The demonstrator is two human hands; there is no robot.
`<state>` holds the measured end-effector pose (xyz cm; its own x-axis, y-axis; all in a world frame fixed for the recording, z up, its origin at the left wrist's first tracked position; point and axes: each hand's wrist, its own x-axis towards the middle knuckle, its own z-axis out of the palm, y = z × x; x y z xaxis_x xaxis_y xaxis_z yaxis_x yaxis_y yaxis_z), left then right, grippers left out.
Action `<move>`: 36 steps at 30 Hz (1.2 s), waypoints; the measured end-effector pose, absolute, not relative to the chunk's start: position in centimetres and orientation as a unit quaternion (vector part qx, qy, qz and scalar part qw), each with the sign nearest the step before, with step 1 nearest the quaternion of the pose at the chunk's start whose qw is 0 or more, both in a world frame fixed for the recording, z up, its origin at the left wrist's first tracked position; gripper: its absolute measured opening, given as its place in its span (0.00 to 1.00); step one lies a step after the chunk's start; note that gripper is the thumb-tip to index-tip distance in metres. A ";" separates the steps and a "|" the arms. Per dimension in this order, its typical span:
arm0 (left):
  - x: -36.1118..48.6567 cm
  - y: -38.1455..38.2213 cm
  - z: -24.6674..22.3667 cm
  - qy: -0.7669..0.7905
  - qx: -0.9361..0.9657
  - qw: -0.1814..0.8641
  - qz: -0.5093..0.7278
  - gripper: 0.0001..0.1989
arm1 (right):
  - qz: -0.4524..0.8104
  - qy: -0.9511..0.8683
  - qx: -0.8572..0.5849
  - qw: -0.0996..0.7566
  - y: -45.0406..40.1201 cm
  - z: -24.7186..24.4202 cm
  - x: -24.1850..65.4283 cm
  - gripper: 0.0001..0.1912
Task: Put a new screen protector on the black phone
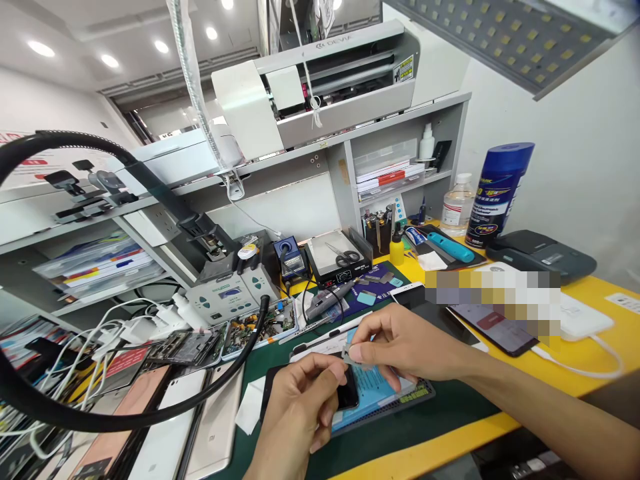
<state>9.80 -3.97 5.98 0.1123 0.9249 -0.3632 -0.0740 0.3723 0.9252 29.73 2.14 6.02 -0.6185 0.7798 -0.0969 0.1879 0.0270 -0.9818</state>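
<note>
My right hand (pixel 407 343) pinches a small thin grey piece (pixel 356 357), which looks like metal, between thumb and fingers. Close to its lower left edge is my left hand (pixel 307 400), thumb and index finger pressed together; what they hold, if anything, is hidden. Beneath both hands lies a black phone (pixel 350 393), partly covered by my fingers. It rests by a light blue printed sheet (pixel 373 383) on the green mat (pixel 400 427). Beside my left wrist there is a crumpled white tissue (pixel 251 405).
Several phones, including a white one (pixel 167 427), line the left side under a black flexible hose (pixel 150 420). A tray of parts (pixel 263 327), a soldering station (pixel 287 257) and scissors (pixel 345 257) stand behind. A lit phone (pixel 493 320) and blue spray can (pixel 500 193) are right.
</note>
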 end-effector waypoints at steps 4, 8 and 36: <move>10.0 -3.9 6.2 0.528 0.383 0.648 0.394 0.19 | 0.593 -0.671 -0.368 0.251 2.2 5.9 29.7 0.19; 10.4 -3.9 6.2 0.523 0.380 0.647 0.404 0.20 | 0.591 -0.669 -0.371 0.255 2.1 5.9 29.7 0.20; 11.0 -3.8 6.3 0.572 0.375 0.602 0.412 0.10 | 0.558 -0.688 -0.378 0.270 1.5 6.6 29.4 0.17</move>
<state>11.04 -3.78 6.34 0.0051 0.9254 -0.3790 -0.0671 0.3785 0.9232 29.37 1.51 6.57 -0.5685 0.8211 -0.0507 0.2198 0.0923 -0.9712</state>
